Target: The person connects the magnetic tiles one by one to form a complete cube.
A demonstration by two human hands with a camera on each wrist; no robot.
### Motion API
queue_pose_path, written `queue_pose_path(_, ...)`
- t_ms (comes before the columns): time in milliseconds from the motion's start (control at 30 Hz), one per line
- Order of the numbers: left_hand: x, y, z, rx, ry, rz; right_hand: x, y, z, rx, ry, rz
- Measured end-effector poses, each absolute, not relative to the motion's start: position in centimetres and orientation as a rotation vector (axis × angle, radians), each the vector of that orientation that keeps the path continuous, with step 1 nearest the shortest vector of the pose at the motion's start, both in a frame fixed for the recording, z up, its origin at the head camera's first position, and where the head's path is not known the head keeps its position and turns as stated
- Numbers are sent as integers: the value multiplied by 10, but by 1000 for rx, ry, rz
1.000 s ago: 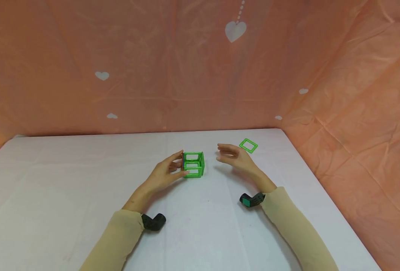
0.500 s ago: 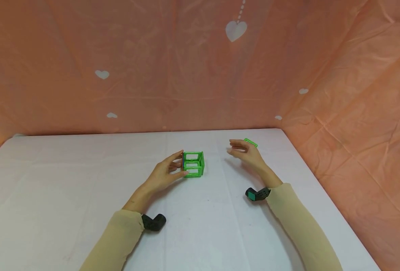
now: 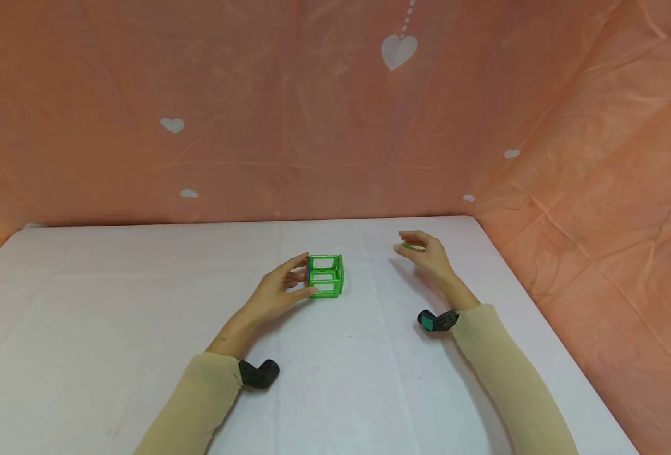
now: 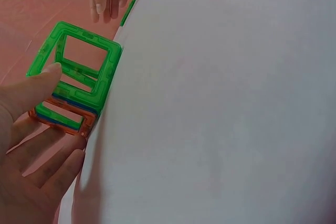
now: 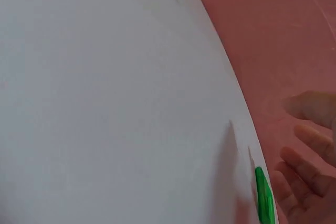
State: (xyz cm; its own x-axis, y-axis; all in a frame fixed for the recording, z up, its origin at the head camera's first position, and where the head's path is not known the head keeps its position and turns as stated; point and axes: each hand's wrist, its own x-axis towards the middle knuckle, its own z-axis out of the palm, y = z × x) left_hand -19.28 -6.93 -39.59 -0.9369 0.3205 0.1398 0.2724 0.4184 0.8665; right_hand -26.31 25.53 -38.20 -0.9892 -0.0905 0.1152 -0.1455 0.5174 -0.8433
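My left hand (image 3: 273, 294) grips a cube of magnetic tiles (image 3: 325, 283) standing on the white table. Its frames are green, with an orange one (image 4: 68, 119) on the side against my fingers; the thumb presses a green frame in the left wrist view. Over at the right, my right hand (image 3: 431, 256) is beside a loose green square magnetic tile (image 3: 414, 247), mostly hidden behind it in the head view. From the right wrist, that tile (image 5: 265, 198) shows on the table, near the loosely bent fingers, which do not close on it.
An orange cloth (image 3: 313, 126) with white hearts hangs behind the table and along its right side. White cloth (image 3: 114, 303) covers the tabletop. Each wrist wears a dark camera, the left one (image 3: 259, 374) and the right one (image 3: 438, 320).
My right hand has moved right and slightly away from me, reaching the loose green tile and covering most of it. The left hand keeps holding the cube in place.
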Motion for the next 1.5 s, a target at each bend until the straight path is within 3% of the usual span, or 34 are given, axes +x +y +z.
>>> queue_pose_path(467, -191, -69, -394, 533, 2610, 1559, -269, 269, -386, 214, -2774, 1168)
queue_pose_path(967, -191, -69, -395, 473, 2620, 1514, -269, 275, -385, -38, -2921, 1094)
queue_pose_path(1500, -190, -68, -395, 479, 2624, 1516, -271, 274, -388, -104, -2982, 930)
